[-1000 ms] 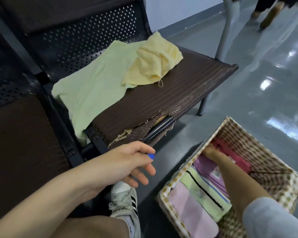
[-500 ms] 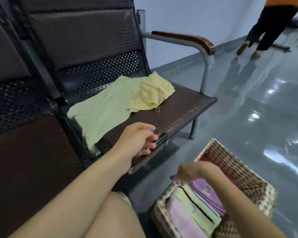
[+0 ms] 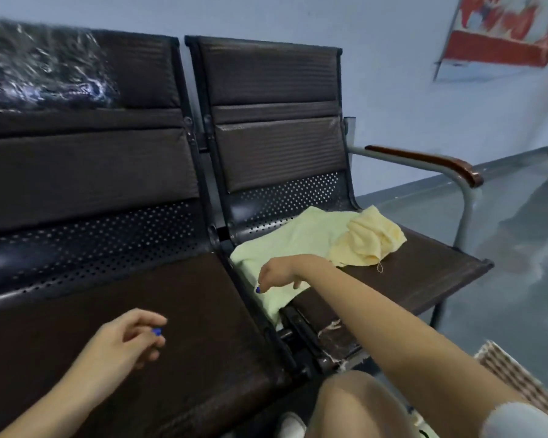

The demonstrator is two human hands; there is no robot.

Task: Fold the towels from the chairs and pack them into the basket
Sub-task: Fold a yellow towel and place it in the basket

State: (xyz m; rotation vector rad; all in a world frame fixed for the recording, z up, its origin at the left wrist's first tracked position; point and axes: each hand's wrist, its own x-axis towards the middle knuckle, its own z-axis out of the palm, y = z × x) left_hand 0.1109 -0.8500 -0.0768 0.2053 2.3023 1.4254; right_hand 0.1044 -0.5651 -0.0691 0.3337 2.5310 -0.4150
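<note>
Two bare hands over brown waiting-room chairs with towels.

Left hand (image 3: pixel 130 336) hangs loosely curled, holding nothing. Farther, right hand (image 3: pixel 279 270) reaches down onto the green towel (image 3: pixel 285 245), grip unclear; yellow towel (image 3: pixel 369 245) lies bunched beside. Basket (image 3: pixel 519 377) corner at right.

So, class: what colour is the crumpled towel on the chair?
Pale yellow towel, head view.

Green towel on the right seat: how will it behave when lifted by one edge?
The green towel lies limp and draped over the seat's front edge, so likely floppy. It looks thin, probably light. The crumpled yellow towel overlaps its far corner, so may drag along.
</note>
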